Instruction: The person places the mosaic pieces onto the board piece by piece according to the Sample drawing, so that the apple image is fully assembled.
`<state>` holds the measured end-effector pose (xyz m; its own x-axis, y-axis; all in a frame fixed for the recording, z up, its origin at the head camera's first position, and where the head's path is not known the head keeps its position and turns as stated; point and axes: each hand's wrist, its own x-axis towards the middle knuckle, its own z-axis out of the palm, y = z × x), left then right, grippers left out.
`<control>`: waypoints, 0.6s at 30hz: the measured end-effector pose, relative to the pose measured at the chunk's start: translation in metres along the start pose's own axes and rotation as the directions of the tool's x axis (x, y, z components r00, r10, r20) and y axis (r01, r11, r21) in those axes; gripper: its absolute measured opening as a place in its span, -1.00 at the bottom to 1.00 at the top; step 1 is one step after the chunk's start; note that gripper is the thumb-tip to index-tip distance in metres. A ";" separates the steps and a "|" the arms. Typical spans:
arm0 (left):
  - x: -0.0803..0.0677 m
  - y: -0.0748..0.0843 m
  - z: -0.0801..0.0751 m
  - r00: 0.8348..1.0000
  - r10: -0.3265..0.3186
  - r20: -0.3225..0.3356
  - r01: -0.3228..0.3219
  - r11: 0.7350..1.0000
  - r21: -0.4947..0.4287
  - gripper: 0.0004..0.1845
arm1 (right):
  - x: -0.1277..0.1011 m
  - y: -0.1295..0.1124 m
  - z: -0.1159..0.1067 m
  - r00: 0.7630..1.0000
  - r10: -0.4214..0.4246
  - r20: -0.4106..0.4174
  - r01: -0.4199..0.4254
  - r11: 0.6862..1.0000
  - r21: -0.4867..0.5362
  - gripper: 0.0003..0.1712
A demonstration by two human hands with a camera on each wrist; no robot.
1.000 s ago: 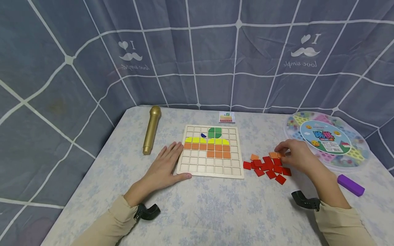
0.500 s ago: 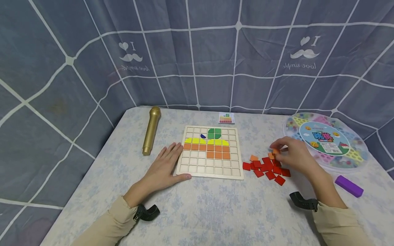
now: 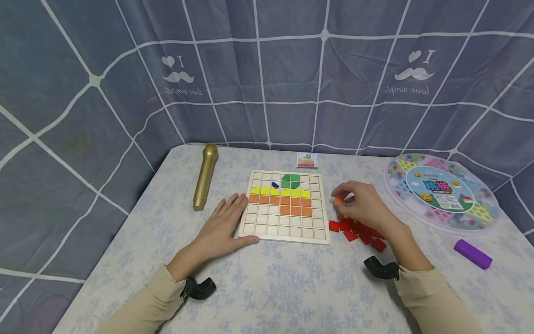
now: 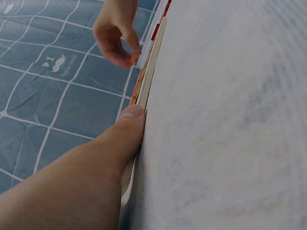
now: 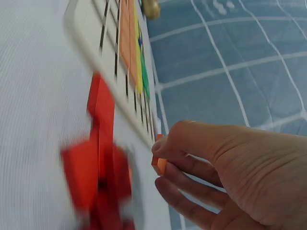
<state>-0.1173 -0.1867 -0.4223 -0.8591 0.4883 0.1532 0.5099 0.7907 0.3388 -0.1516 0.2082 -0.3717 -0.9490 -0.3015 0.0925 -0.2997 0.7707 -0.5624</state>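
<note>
The pale wooden grid board (image 3: 273, 230) lies flat on the table, its cells partly filled with green, yellow, orange and dark blue tiles. Along its left edge rests my left hand (image 3: 223, 227), fingers straight, thumb against the front left corner. My right hand (image 3: 365, 206) is just right of the board, pinching a small orange tile (image 5: 159, 163) between thumb and fingers. Beneath and in front of that hand lies a loose pile of red tiles (image 3: 350, 235), partly hidden by it. In the left wrist view, the thumb (image 4: 129, 124) touches the board's edge.
A small pattern card (image 3: 307, 160) lies behind the board. To the left is a gold microphone-shaped object (image 3: 205, 176). A round lidded game box (image 3: 479, 188) stands at the back right, with a purple block (image 3: 473, 253) in front. A grid-patterned curtain (image 3: 292, 83) hangs behind.
My right hand has lifted an orange tile from the far right of the pile and moved left toward the board with it. My left hand has stayed in place.
</note>
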 end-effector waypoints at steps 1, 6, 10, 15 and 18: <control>0.000 0.000 0.000 1.000 -0.001 0.000 0.001 1.000 -0.001 0.21 | 0.004 -0.005 0.003 1.000 -0.007 0.002 0.007 1.000 0.008 -0.69; -0.001 0.000 0.001 1.000 -0.003 0.000 0.003 1.000 0.000 0.22 | 0.021 -0.029 0.021 0.997 -0.077 0.012 0.076 0.997 0.030 -0.70; -0.001 0.000 0.003 1.000 0.002 -0.003 -0.002 1.000 0.001 0.21 | 0.032 -0.046 0.035 0.994 -0.107 0.032 0.105 0.993 0.054 -0.72; -0.001 0.001 0.003 1.000 0.002 0.005 -0.002 1.000 -0.001 0.21 | 0.041 -0.062 0.051 0.987 -0.158 0.039 0.156 0.986 0.064 -0.76; -0.001 0.001 0.002 1.000 -0.003 0.004 0.003 1.000 0.001 0.21 | 0.045 -0.069 0.060 0.980 -0.196 0.025 0.193 0.977 0.086 -0.79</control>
<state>-0.1155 -0.1856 -0.4240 -0.8602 0.4879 0.1482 0.5077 0.7925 0.3380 -0.1680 0.1077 -0.3784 -0.8692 -0.4605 0.1801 -0.4676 0.6470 -0.6023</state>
